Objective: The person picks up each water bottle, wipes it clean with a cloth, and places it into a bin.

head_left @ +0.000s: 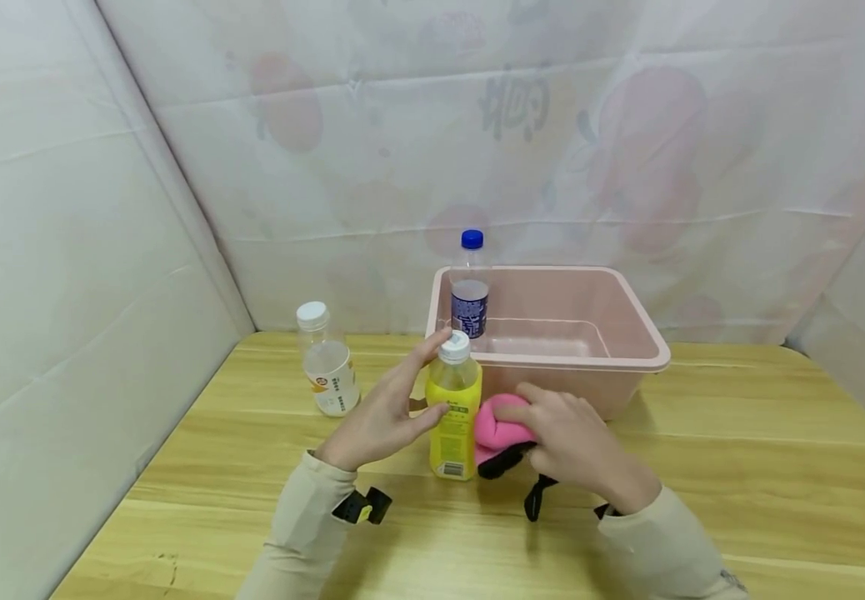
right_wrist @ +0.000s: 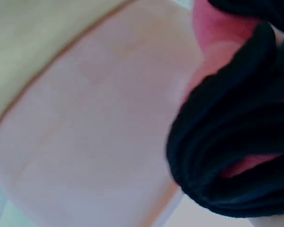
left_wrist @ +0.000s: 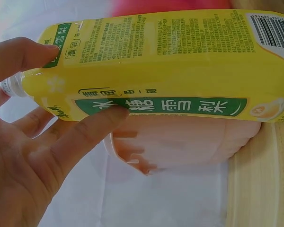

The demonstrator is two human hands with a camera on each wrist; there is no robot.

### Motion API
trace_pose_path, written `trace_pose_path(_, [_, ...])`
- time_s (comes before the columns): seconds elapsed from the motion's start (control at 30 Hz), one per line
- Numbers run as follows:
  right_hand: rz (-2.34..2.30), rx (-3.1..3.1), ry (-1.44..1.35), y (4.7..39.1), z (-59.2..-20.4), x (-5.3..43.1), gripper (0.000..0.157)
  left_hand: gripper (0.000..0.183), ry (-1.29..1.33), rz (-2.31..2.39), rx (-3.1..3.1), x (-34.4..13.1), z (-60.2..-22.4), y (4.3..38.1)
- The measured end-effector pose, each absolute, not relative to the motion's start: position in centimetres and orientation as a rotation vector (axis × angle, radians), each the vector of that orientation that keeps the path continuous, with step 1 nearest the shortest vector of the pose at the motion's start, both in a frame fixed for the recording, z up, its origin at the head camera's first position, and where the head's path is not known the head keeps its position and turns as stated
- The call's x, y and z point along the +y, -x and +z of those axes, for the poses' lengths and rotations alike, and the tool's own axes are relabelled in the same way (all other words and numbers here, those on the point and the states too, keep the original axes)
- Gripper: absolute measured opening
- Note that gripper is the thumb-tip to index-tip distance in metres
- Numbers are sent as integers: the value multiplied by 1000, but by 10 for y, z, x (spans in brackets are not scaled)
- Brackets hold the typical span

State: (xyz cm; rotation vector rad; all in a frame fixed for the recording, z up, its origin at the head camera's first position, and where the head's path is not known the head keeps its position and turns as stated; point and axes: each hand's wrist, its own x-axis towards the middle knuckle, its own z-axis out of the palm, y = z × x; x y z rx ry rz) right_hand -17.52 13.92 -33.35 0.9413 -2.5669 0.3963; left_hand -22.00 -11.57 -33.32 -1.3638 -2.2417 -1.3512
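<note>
A drink bottle [head_left: 455, 417] with a bright yellow label and white cap stands upright on the wooden table. My left hand [head_left: 395, 407] holds it near the top; the left wrist view shows thumb and fingers around the upper part of the yellow bottle [left_wrist: 165, 61]. In my right hand [head_left: 571, 437] is a bunched pink and black cloth [head_left: 502, 422], pressed up against the bottle's right side. The right wrist view is filled at its right by the cloth's folded black part [right_wrist: 227, 127]. A black strap [head_left: 536, 497] hangs below the right hand.
Behind the hands stands a pink plastic basin [head_left: 552, 362]. A clear bottle with a blue cap [head_left: 470, 292] rises at the basin's left inside corner. To the left, a clear bottle with a white cap [head_left: 330, 371] stands on the table [head_left: 740, 467]. White printed curtains [head_left: 372, 167] enclose the space.
</note>
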Motion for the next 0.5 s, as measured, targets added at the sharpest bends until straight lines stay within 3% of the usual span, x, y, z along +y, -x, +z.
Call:
trace_pose_path(0.17, [543,-2260,-869,175,-324,140,67,86,1381,-1362,-2231,-116,-332,220])
trace_pose_path(0.5, [616,-2176,-872,178,-325,140,69,77,1376,-1214,-2240,-115,-330,218])
